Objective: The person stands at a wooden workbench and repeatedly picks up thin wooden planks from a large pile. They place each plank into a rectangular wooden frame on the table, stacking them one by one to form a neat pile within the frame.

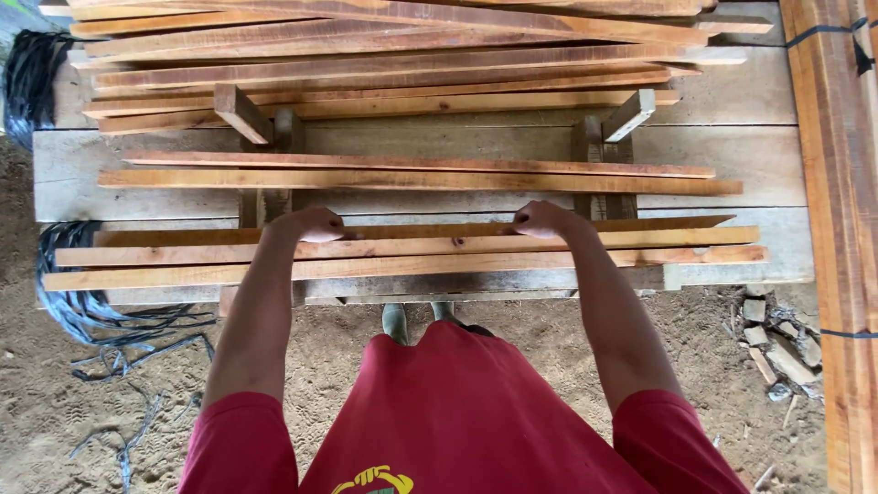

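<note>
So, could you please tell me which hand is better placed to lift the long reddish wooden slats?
Neither clearly: left hand and right hand both curl over the long reddish wooden slats, evenly spaced about the middle.

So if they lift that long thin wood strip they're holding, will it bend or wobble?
Probably a little. The wood strip is very long and thin, so its ends may sag or bounce. The left hand and right hand grip it near the middle, spaced apart, which should keep it level. It looks light for its length, and its flat sides mean it likely won't roll.
</note>
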